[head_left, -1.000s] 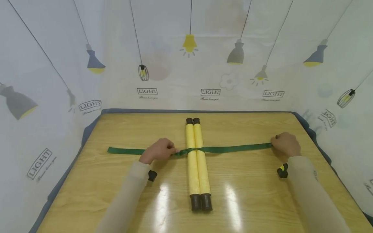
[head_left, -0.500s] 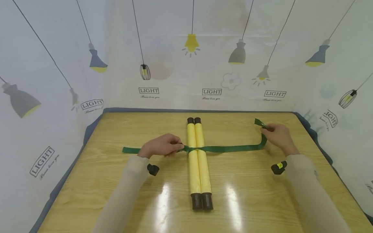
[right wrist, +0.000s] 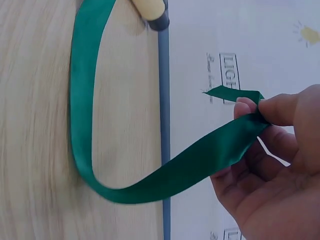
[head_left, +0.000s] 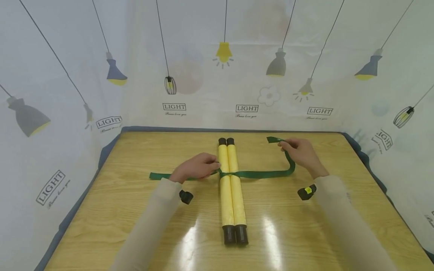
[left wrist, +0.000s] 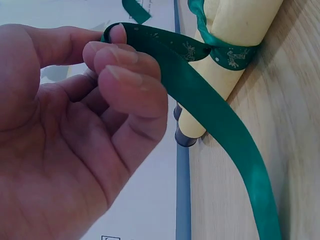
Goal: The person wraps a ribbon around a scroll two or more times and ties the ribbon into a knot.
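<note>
Two yellow rods with dark end caps lie side by side on the table, pointing away from me. A green ribbon is wrapped round their middle, with a tail to each side. Just left of the rods, my left hand pinches the ribbon between thumb and fingers; in the left wrist view the ribbon is folded over at the fingertips and its tail hangs down. My right hand pinches the other tail near its tip, raised above the table. The right wrist view shows that tail curving up to the fingers.
The wooden table has a blue-grey edge along its far side and flanks. Behind it stands a white backdrop printed with lamps. A dark wrist camera sits at the right wrist, and another camera at the left.
My right hand has lifted its ribbon tail and moved left toward the rods, so the tail now bends in a curve. My left hand has shifted slightly right, up to the rods.
</note>
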Available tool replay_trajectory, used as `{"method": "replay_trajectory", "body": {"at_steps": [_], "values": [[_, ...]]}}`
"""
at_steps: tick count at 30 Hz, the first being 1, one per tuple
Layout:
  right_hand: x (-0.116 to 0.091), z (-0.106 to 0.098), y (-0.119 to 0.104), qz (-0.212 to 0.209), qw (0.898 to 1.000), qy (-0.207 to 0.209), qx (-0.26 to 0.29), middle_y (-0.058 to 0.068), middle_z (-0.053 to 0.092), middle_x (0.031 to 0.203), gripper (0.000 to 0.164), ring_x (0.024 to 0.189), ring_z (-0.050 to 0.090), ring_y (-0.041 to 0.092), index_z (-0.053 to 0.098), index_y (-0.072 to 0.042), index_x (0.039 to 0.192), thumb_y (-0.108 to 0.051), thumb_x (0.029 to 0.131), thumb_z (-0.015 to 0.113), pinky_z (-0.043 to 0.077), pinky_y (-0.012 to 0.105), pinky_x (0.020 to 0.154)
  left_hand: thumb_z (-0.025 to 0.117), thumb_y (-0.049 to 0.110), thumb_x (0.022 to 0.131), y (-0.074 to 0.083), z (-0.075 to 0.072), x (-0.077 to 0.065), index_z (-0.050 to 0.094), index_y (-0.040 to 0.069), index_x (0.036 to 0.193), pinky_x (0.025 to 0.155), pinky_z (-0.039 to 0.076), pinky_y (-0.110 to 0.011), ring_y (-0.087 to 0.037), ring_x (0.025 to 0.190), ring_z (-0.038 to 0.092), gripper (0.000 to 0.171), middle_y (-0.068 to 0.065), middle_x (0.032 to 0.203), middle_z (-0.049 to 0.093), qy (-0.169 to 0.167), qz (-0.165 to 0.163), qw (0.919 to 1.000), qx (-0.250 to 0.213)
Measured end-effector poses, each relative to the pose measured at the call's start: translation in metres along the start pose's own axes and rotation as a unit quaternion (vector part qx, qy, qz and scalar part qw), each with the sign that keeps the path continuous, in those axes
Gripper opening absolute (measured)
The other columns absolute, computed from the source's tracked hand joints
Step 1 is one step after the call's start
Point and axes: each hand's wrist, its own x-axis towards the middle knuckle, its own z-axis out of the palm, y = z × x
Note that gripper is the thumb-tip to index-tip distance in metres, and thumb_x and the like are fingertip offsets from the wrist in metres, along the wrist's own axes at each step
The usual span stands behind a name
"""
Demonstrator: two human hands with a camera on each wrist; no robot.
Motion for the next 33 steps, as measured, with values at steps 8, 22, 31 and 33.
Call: {"method": "replay_trajectory", "body": {"at_steps": [8, 22, 31, 33], "values": [[0.013, 0.029, -0.025, -0.064, 0.998, -0.019, 0.009, 0.011, 0.070, 0.103, 0.040, 0.095, 0.063, 0.027, 0.071, -0.007, 0.115, -0.038, 0.103, 0.050, 0.048, 0.045, 0.081, 0.042, 0.022, 0.107, 0.005, 0.004, 0.003, 0.055, -0.008, 0.096, 0.050, 0.038, -0.030, -0.012, 0.044, 0.033, 0.034, 0.001, 0.055, 0.037, 0.017, -0.020, 0.9995, -0.015], [0.033, 0.077, -0.061, -0.097, 0.992, -0.066, 0.042, 0.012, 0.070, 0.100, 0.029, 0.085, 0.060, 0.021, 0.073, -0.010, 0.111, -0.031, 0.102, 0.055, 0.047, 0.038, 0.073, 0.042, 0.016, 0.107, 0.011, 0.006, 0.007, 0.054, -0.013, 0.096, 0.050, 0.038, -0.029, -0.012, 0.044, 0.036, 0.034, 0.001, 0.056, 0.039, 0.005, -0.010, 0.9990, -0.042], [0.045, 0.110, -0.075, -0.130, 0.986, -0.096, 0.028, 0.003, 0.070, 0.095, 0.034, 0.084, 0.061, 0.019, 0.072, -0.004, 0.112, -0.032, 0.100, 0.059, 0.050, 0.034, 0.072, 0.043, 0.018, 0.107, 0.015, 0.006, 0.008, 0.058, -0.009, 0.096, 0.049, 0.037, -0.027, -0.012, 0.045, 0.035, 0.032, 0.001, 0.056, 0.038, 0.006, -0.009, 0.9991, -0.041], [0.045, 0.115, -0.078, -0.136, 0.985, -0.102, 0.025, 0.002, 0.070, 0.097, 0.032, 0.088, 0.061, 0.017, 0.072, -0.005, 0.112, -0.032, 0.100, 0.059, 0.051, 0.034, 0.076, 0.043, 0.019, 0.107, 0.016, 0.007, 0.008, 0.059, -0.008, 0.097, 0.048, 0.036, -0.027, -0.012, 0.045, 0.035, 0.032, 0.001, 0.056, 0.038, 0.006, -0.007, 0.9991, -0.041]]}}
